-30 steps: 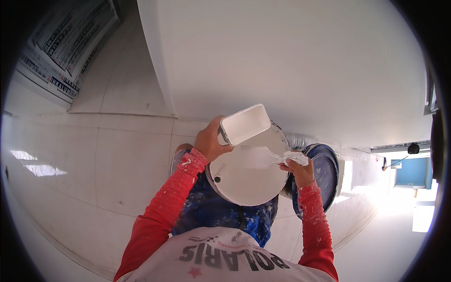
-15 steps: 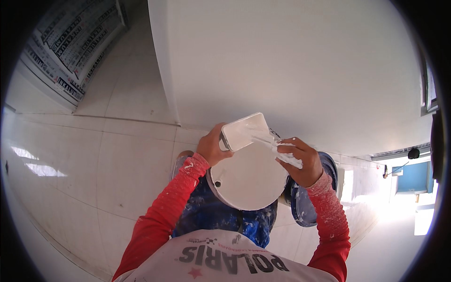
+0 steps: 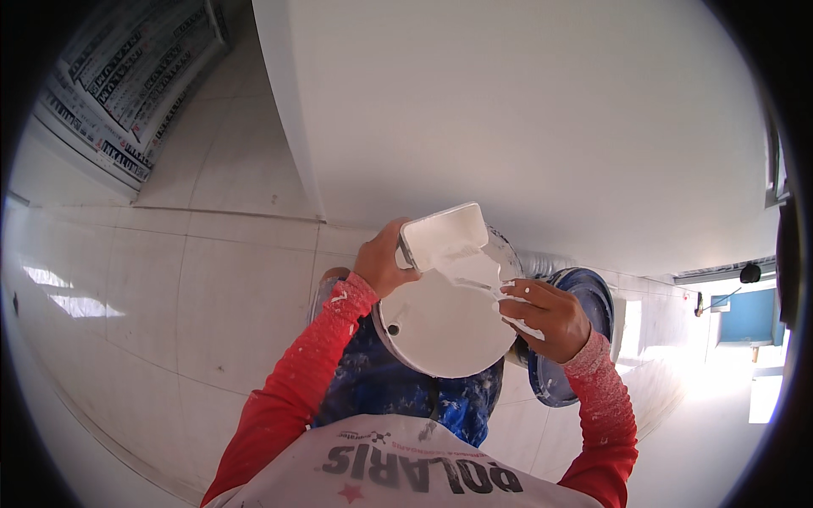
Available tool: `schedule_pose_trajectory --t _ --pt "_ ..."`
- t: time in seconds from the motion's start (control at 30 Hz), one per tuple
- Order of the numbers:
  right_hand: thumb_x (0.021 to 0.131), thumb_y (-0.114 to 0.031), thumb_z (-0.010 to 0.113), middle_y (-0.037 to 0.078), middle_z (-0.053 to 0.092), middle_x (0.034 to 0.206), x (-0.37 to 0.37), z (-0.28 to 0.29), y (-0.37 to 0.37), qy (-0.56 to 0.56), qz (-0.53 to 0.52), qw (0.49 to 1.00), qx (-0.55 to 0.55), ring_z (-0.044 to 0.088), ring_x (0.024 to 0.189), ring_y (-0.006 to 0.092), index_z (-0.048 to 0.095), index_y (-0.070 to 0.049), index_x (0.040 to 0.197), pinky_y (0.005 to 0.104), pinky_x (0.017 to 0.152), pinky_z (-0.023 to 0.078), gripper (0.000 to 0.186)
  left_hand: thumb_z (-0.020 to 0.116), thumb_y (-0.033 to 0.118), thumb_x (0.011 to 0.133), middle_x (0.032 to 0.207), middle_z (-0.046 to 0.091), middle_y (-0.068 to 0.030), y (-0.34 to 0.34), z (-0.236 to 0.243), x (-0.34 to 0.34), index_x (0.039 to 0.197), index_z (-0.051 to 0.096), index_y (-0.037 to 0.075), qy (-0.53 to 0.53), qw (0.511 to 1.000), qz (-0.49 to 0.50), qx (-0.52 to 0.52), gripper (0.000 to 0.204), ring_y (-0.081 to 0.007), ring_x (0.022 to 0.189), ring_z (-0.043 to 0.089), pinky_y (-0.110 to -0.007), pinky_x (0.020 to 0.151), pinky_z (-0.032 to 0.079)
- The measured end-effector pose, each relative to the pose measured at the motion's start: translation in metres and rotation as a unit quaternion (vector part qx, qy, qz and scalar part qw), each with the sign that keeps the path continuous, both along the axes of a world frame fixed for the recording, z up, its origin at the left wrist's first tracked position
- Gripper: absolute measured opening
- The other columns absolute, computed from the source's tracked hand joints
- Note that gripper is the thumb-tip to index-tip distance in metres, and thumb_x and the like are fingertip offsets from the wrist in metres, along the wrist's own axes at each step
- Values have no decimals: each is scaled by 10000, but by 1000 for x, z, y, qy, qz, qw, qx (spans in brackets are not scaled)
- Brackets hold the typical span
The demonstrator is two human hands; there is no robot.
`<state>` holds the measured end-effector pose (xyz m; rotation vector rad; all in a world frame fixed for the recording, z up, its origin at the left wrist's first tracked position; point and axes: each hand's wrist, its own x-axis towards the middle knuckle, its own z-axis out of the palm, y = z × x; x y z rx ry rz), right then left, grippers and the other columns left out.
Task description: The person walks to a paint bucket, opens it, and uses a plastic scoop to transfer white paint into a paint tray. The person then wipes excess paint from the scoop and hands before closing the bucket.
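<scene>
My left hand (image 3: pixel 384 258) grips a flat rectangular trowel (image 3: pixel 447 235) by its left end, its face coated with white paste. My right hand (image 3: pixel 549 320) is closed round a putty knife (image 3: pixel 471 273) smeared with white paste, its blade pointing left just below the trowel. I cannot tell whether the two tools touch. White paste clings to the right fingers. Beneath both tools, in front of my legs, is a round cream-white surface (image 3: pixel 449 330) with a dark spot near its left rim; whether it is a lid or paste in a bucket is unclear.
A white wall (image 3: pixel 525 118) rises close ahead. Right of my right hand stands a dark blue round tub or lid (image 3: pixel 555 381). Pale tiles (image 3: pixel 246 313) cover the floor. Printed wrapped panels (image 3: pixel 127 76) stand far left, and a blue panel (image 3: pixel 745 317) lies far right.
My right hand has moved slightly right and down, drawing the putty knife off the trowel's face. The left hand and trowel have barely moved.
</scene>
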<state>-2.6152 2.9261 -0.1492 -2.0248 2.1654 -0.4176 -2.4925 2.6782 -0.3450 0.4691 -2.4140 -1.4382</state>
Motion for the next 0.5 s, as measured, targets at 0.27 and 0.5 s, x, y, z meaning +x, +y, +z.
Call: schedule_pose_trajectory --t 0.27,0.5 --pt "784 -22 786 155 702 1075 8 17 34 -218 -325 915 -99 715 959 234 694 14 1034 353 803 615 269 889 178 643 1151 686 -164 1 0 -1 1366 449 107 33 999 13 -12 850 -360 1066 684 -427 906 556" --pt "957 -70 588 146 664 1029 4 -83 18 -617 -469 496 -391 712 861 294 581 43 1157 444 772 643 230 901 166 624 1207 667 -147 2 -1 -1 1377 450 111 19 1000 11 -21 879 -358 1108 665 -421 932 545"
